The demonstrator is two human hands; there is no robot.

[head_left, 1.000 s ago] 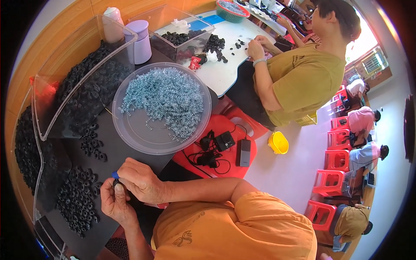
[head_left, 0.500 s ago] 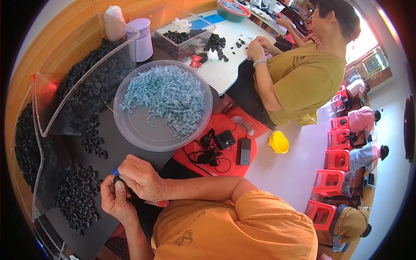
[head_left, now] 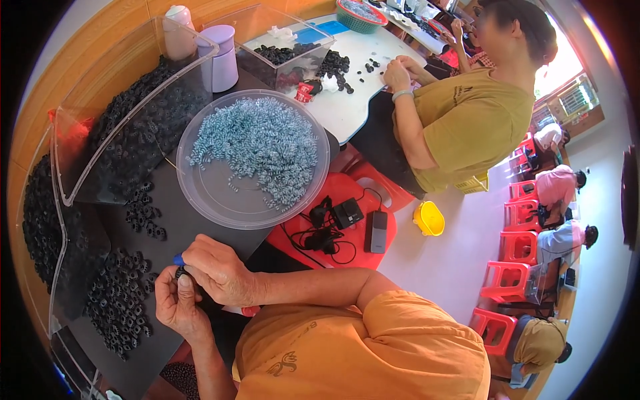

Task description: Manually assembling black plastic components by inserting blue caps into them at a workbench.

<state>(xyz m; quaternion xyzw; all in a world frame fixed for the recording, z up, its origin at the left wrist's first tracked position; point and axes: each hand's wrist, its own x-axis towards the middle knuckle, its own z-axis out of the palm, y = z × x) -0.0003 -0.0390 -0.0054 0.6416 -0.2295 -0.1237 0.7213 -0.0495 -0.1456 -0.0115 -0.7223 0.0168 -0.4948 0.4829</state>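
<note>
Close together, both hands work one small black ring over the dark worktable.
Left hand (head_left: 175,303) and right hand (head_left: 217,270) pinch the black ring (head_left: 180,272) between closed fingertips, beside a blue bit (head_left: 178,259); one clear round tray (head_left: 253,159) of pale blue springs (head_left: 257,143) sits within reach, uncounted black rings (head_left: 117,300) heaped nearby.

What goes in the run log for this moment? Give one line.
left hand: pinching black ring | right hand: on same ring, blue piece at fingertips | nearby: tray of blue-grey springs, black ring pile
</note>
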